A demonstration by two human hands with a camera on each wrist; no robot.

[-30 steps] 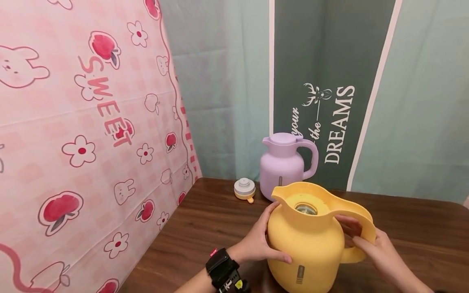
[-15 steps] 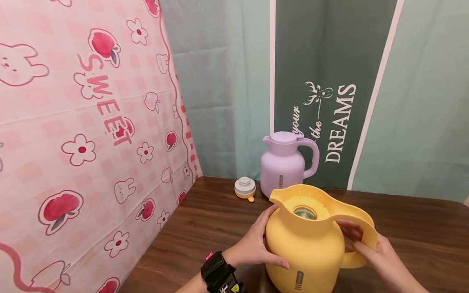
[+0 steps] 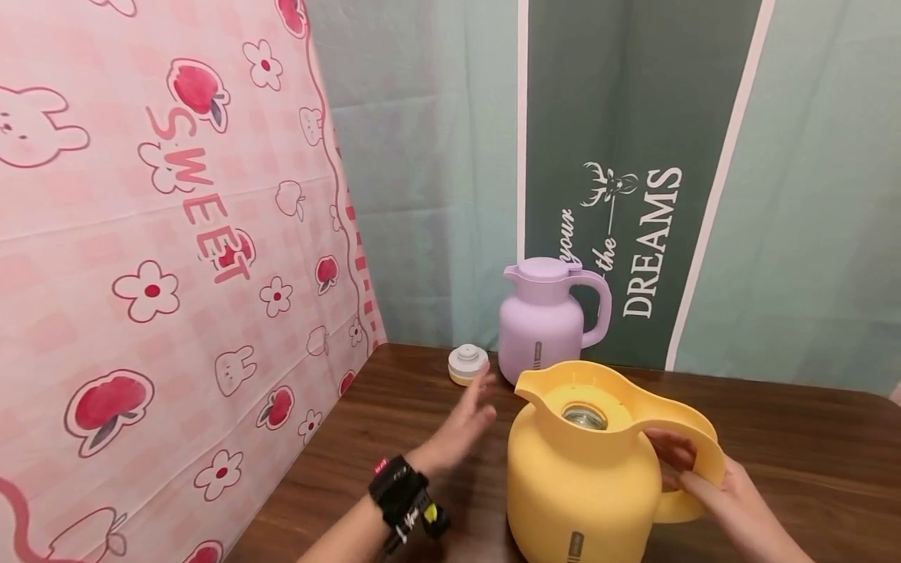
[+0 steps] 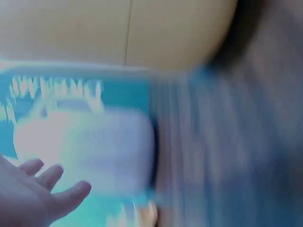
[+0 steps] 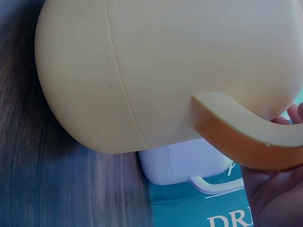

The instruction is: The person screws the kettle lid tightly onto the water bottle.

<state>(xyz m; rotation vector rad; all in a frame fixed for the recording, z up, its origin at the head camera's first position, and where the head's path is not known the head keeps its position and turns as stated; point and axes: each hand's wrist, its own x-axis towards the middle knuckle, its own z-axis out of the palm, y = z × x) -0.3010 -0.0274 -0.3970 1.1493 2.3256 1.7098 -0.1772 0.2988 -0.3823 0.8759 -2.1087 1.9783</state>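
Note:
A yellow vacuum jug point(image 3: 580, 493) stands upright on the table with its mouth uncovered, showing a glassy inside. My right hand point(image 3: 735, 500) grips its handle; the right wrist view shows fingers behind that handle point(image 5: 251, 135). Off the jug's left side, my left hand point(image 3: 457, 430) is in the air with fingers extended toward a grey-and-yellow stopper point(image 3: 468, 361), partly overlapping it in view. Whether the fingertips touch it I cannot tell. Blurred fingers of the left hand point(image 4: 42, 194) are spread and hold nothing in the left wrist view.
A lilac vacuum jug point(image 3: 540, 320) with its lid on stands at the back, just right of the stopper. Behind the dark wooden table point(image 3: 795, 461) hangs a green curtain point(image 3: 422, 195). A pink printed cloth point(image 3: 176, 336) borders the left side.
My left hand has let go of the yellow jug's side and moved left and forward toward the stopper. My right hand stays on the handle; the jug has barely shifted.

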